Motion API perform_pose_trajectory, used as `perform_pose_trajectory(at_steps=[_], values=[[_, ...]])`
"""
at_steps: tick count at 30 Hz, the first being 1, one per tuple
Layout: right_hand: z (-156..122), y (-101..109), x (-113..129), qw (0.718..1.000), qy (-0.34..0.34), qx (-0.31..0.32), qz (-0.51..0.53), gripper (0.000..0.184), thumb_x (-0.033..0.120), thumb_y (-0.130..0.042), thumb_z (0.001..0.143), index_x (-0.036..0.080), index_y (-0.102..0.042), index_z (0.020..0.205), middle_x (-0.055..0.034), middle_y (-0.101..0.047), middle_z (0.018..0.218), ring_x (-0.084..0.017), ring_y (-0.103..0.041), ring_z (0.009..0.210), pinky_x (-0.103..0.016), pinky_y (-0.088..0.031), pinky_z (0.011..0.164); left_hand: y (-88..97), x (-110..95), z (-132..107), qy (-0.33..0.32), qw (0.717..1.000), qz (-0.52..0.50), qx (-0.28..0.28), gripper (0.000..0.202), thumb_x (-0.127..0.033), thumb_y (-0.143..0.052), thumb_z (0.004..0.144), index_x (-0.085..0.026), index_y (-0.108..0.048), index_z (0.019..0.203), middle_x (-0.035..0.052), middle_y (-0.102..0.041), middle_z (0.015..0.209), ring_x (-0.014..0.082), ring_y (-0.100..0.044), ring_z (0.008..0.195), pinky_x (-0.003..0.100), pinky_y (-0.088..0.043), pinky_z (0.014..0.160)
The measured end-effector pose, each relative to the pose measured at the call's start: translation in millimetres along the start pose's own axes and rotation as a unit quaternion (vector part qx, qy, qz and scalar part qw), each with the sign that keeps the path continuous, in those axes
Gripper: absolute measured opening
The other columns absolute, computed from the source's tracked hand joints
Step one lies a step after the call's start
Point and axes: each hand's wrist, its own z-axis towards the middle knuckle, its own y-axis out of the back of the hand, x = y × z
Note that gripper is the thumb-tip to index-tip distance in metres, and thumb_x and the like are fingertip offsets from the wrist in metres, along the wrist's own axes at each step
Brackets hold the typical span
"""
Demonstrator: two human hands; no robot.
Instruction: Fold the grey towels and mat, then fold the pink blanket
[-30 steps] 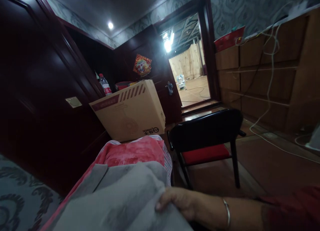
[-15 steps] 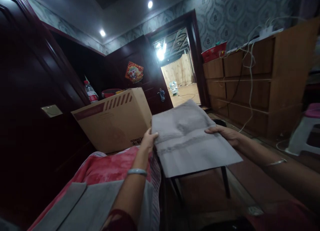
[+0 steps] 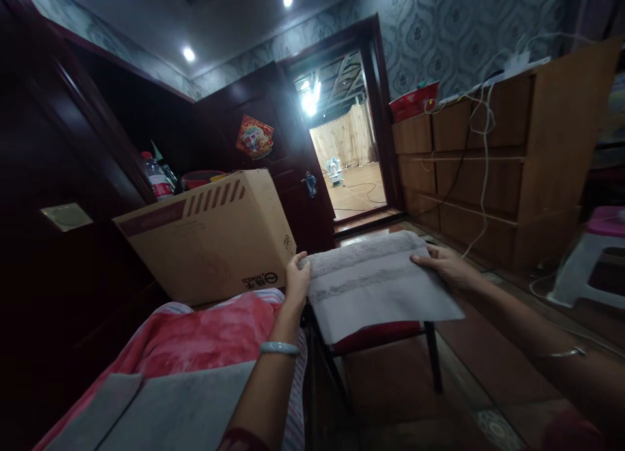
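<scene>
A light grey cloth (image 3: 374,285) with darker smudgy bands is stretched between my two hands, over a chair with a red seat (image 3: 378,336) and dark legs. Its far edge is rounded, as if folded over, and looks fuzzy. My left hand (image 3: 297,280) pinches the cloth's left edge, thumb on top. At the right edge my right hand (image 3: 446,267) has its thumb on the upper face, with the other fingers partly hidden behind. Left of the chair, more grey fabric (image 3: 190,399) lies flat on a red and pink blanket (image 3: 209,330).
A large cardboard box (image 3: 209,239) stands beyond the blanket, with a bottle (image 3: 159,179) behind it. On the right are a wooden drawer cabinet (image 3: 481,151) with hanging cables, a red basket (image 3: 414,101) and a pink-topped stool (image 3: 593,256). An open door (image 3: 263,158) is ahead.
The cloth's far part has come down and curled over, so the cloth looks shorter and more of the red seat shows. Both hands keep their hold; the view has shifted slightly.
</scene>
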Motion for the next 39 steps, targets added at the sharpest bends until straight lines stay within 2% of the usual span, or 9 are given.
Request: perform_pose_trajectory(at_steps=[5,8,10,13,15,17,22,29,39], values=[[8,19,-4,0.982,0.077,-0.059,-0.159,0.051,0.054,-0.078,0.059,0.02,-0.062,0.095,-0.0051,-0.071,0.084,-0.025,-0.068,0.079,-0.034,-0.055,0.065,-8.9,-4,-4,-0.056,0.987,0.152,0.005,0.033,-0.011,-0.062,0.078,-0.016,-0.072,0.109,0.0101,-0.073,0.111,0.0234,-0.066,0.105,0.037,-0.048,0.099],[8,25,-6,0.94,0.153,-0.116,-0.282,0.045,0.058,-0.068,0.068,0.021,-0.062,0.093,-0.007,-0.07,0.084,-0.027,-0.066,0.08,-0.039,-0.055,0.07,-6.4,-10,-5,-0.056,0.979,0.198,0.011,0.031,-0.011,-0.061,0.078,-0.014,-0.073,0.107,0.0128,-0.072,0.109,0.0259,-0.066,0.106,0.039,-0.048,0.098],[6,24,-3,0.874,0.239,-0.186,-0.381,0.041,0.058,-0.061,0.075,0.021,-0.063,0.095,-0.0104,-0.069,0.093,-0.03,-0.065,0.089,-0.045,-0.054,0.079,-4.0,-15,-10,-0.071,0.965,0.252,-0.008,0.031,-0.016,-0.06,0.08,-0.012,-0.072,0.109,0.0157,-0.069,0.108,0.0294,-0.064,0.107,0.043,-0.047,0.099],[1,11,11,0.745,0.362,-0.239,-0.507,0.049,0.057,-0.055,0.083,0.02,-0.063,0.115,-0.0154,-0.061,0.122,-0.036,-0.055,0.115,-0.053,-0.046,0.096,-4.6,-24,-25,-0.184,0.903,0.388,-0.023,0.041,-0.031,-0.059,0.087,-0.013,-0.066,0.123,0.0177,-0.062,0.121,0.033,-0.056,0.118,0.048,-0.043,0.102],[3,-2,22,0.684,0.414,-0.222,-0.559,0.06,0.059,-0.055,0.086,0.021,-0.055,0.133,-0.0156,-0.052,0.138,-0.037,-0.045,0.128,-0.054,-0.04,0.104,-8.6,-29,-34,-0.275,0.854,0.442,0.021,0.051,-0.041,-0.061,0.088,-0.016,-0.059,0.132,0.0163,-0.056,0.134,0.0328,-0.047,0.129,0.05,-0.036,0.109],[9,-13,30,0.651,0.439,-0.165,-0.597,0.072,0.064,-0.054,0.086,0.023,-0.045,0.145,-0.0148,-0.047,0.145,-0.037,-0.041,0.133,-0.055,-0.035,0.107,-13.8,-33,-38,-0.322,0.818,0.47,0.079,0.064,-0.051,-0.066,0.084,-0.016,-0.053,0.137,0.0158,-0.05,0.144,0.0334,-0.038,0.137,0.051,-0.028,0.115],[34,-17,20,0.622,0.431,0.015,-0.654,0.083,0.076,-0.053,0.081,0.024,-0.046,0.145,-0.0146,-0.062,0.125,-0.035,-0.053,0.115,-0.051,-0.038,0.097,-20.9,-29,-33,-0.285,0.784,0.522,0.175,0.077,-0.063,-0.069,0.078,-0.018,-0.05,0.137,0.0143,-0.063,0.121,0.0321,-0.056,0.114,0.043,-0.041,0.097],[38,-8,-6,0.611,0.458,-0.045,-0.644,0.069,0.065,-0.052,0.087,0.023,-0.049,0.142,-0.0145,-0.061,0.123,-0.035,-0.05,0.111,-0.05,-0.034,0.097,-21.9,-10,-26,-0.325,0.749,0.558,0.147,0.076,-0.066,-0.063,0.081,-0.016,-0.049,0.135,0.0129,-0.062,0.108,0.0299,-0.057,0.099,0.041,-0.041,0.088],[35,-7,-2,0.614,0.442,-0.034,-0.653,0.071,0.066,-0.054,0.085,0.019,-0.051,0.138,-0.0163,-0.06,0.124,-0.034,-0.05,0.112,-0.047,-0.033,0.096,-15.9,-21,-21,-0.301,0.77,0.517,0.223,0.071,-0.059,-0.067,0.081,-0.016,-0.05,0.136,0.0146,-0.063,0.111,0.0314,-0.059,0.105,0.04,-0.044,0.093]])
